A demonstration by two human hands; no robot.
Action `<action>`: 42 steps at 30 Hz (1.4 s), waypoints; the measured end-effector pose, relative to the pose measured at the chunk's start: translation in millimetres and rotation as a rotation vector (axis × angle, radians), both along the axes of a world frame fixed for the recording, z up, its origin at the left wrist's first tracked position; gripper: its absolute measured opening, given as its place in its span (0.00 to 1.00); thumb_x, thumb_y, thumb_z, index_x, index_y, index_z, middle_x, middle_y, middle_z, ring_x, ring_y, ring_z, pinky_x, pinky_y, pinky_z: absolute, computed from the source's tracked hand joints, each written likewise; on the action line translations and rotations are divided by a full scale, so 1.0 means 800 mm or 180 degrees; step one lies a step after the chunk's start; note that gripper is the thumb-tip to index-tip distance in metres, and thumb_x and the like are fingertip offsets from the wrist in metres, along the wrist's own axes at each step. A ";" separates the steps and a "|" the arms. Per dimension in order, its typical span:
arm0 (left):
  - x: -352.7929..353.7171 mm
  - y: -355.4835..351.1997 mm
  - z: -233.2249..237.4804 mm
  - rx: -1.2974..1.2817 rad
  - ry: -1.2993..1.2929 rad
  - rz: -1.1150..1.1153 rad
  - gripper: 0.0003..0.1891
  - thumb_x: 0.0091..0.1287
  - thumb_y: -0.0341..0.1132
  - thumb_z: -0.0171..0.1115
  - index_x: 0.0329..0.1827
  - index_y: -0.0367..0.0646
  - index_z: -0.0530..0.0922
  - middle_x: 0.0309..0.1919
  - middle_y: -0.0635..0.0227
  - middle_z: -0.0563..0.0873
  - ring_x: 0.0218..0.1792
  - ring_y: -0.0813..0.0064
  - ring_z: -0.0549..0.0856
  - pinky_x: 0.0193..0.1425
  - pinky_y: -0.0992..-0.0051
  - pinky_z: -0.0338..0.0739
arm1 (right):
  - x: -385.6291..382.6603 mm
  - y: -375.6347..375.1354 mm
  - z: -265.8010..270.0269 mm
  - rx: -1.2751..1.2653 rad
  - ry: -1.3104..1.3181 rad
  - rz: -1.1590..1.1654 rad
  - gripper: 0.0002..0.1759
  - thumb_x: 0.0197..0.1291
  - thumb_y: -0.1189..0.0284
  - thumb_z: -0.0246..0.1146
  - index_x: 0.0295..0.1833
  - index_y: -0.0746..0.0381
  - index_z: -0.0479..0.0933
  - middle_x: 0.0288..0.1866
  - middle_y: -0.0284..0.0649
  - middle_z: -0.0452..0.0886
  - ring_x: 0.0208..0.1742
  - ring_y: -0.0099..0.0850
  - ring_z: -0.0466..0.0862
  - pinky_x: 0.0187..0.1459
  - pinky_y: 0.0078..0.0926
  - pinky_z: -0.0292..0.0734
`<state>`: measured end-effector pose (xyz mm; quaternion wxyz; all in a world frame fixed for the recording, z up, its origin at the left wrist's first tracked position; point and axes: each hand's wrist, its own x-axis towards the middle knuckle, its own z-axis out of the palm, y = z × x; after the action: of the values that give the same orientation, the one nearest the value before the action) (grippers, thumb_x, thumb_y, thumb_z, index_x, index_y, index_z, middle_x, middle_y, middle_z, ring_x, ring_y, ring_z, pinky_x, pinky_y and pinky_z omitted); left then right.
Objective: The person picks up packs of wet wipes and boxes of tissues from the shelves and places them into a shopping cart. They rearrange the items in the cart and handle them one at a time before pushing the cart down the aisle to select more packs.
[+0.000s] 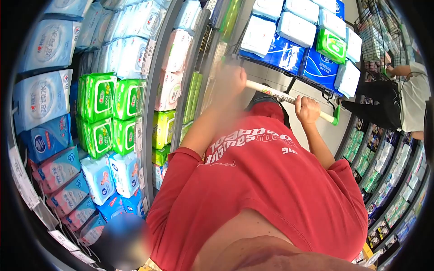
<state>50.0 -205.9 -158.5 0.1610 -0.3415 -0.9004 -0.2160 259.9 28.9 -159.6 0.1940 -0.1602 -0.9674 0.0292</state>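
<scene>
My right hand [307,109] is closed around the pale handle [275,94] of a shopping cart, near its green end. At the left end of the handle is my left hand [231,83], blurred, so its fingers cannot be made out. Ahead of the handle, the cart carries large blue packs [285,55] with several white packs of wipes [296,29] on top. A green pack of wipes [331,46] lies among the white ones.
Shelves on the left hold light blue packs [43,98], green packs [98,97] and pink packs [171,90], with price tags [148,56] along the edges. A person in dark trousers [379,101] stands at the right by a wire basket [375,31]. More stocked shelves [393,180] line the right.
</scene>
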 end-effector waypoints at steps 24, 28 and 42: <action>-0.103 0.144 0.039 0.0079 -0.0764 0.0281 0.09 0.59 0.36 0.63 0.22 0.44 0.84 0.18 0.65 0.83 0.21 0.67 0.81 0.70 0.56 0.64 | -0.237 0.149 0.097 -0.3139 -0.0431 0.0773 0.12 0.57 0.68 0.69 0.32 0.66 0.79 0.29 0.44 0.83 0.29 0.37 0.83 0.32 0.32 0.77; -0.120 0.163 0.060 0.0151 -0.0911 0.0266 0.07 0.60 0.34 0.62 0.30 0.42 0.85 0.15 0.61 0.80 0.21 0.63 0.80 0.71 0.57 0.63 | -0.335 0.141 0.115 -0.4552 -0.0752 0.0238 0.28 0.58 0.61 0.71 0.55 0.72 0.73 0.35 0.45 0.85 0.37 0.28 0.85 0.38 0.26 0.79; -0.263 0.277 0.107 0.0750 -0.2340 0.0583 0.26 0.58 0.46 0.69 0.55 0.38 0.79 0.48 0.50 0.84 0.45 0.52 0.85 0.48 0.61 0.79 | -0.404 0.153 0.102 -0.3177 -0.0904 0.0124 0.37 0.54 0.48 0.70 0.49 0.74 0.77 0.30 0.46 0.85 0.31 0.31 0.84 0.35 0.27 0.77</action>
<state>-160.0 15.5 -73.2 -0.1153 -0.1389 -0.8939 -0.4103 -63.0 151.0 -77.8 -0.0399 -0.2176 -0.8553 0.4686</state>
